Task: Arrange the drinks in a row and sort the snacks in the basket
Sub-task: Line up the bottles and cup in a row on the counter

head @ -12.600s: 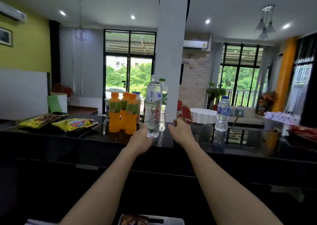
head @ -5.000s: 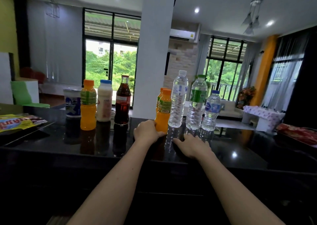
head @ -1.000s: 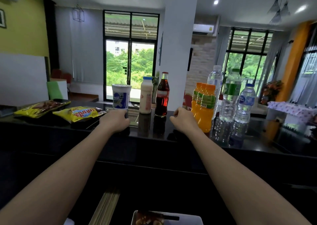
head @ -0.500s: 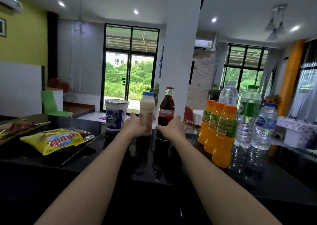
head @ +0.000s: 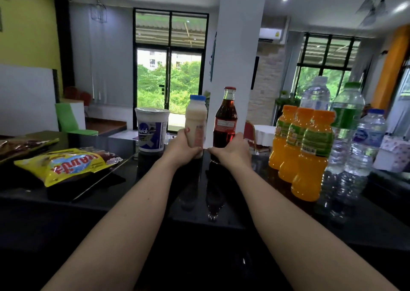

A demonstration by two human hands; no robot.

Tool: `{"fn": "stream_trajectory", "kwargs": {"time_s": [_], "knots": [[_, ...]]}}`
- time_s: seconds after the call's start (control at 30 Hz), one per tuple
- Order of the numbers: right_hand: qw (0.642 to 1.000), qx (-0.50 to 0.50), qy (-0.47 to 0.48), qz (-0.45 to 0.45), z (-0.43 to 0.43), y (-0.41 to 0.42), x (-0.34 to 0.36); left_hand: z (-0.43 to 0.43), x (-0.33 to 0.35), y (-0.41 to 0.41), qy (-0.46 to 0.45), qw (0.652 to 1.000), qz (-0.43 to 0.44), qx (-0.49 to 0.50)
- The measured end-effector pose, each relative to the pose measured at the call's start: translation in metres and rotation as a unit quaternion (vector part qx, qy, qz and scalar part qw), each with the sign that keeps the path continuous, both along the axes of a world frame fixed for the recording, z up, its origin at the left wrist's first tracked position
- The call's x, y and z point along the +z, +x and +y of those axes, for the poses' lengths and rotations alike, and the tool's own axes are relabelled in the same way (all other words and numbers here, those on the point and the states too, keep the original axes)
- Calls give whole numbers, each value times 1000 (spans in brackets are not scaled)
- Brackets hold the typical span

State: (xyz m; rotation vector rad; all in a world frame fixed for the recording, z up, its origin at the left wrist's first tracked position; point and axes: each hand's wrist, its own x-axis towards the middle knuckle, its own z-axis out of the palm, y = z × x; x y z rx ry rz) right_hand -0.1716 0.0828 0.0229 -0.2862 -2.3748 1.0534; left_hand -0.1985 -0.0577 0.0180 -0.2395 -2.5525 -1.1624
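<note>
Left hand [head: 184, 149]: fingers were curled round the milk bottle [head: 195, 122], low down. Right hand [head: 233, 150]: wrapped about the cola bottle [head: 225, 122] base. Orange bottles [head: 295, 135] stood right of those fingers; best carried upright, glass set gently alongside.

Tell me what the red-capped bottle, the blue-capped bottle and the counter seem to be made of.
Red-capped bottle: probably glass, clear and glossy, showing the dark drink; the cap looks like metal. Blue-capped bottle: likely matte, cloudy plastic. Counter: polished black stone or similar; it mirrors the bottles.
</note>
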Motion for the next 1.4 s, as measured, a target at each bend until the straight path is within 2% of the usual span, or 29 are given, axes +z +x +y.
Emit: {"fn": "stream_trajectory", "kwargs": {"time_s": [0.27,0.63,0.93,1.17,1.4], "knots": [[1000,3,-19,6,5,4,2,-1,0,1,6,1000,-9,-18],[1000,-8,6,-7,4,8,1,-3,-3,1,2,999,6,-33],[999,-19,-43,-3,10,12,6,-2,-2,4,-10,999,26,-47],[996,-50,-74,-10,21,19,2,6,-4,11,-53,996,23,-66],[997,-48,-39,-45,36,32,11,24,-1,17,-66,997,17,-40]]}}
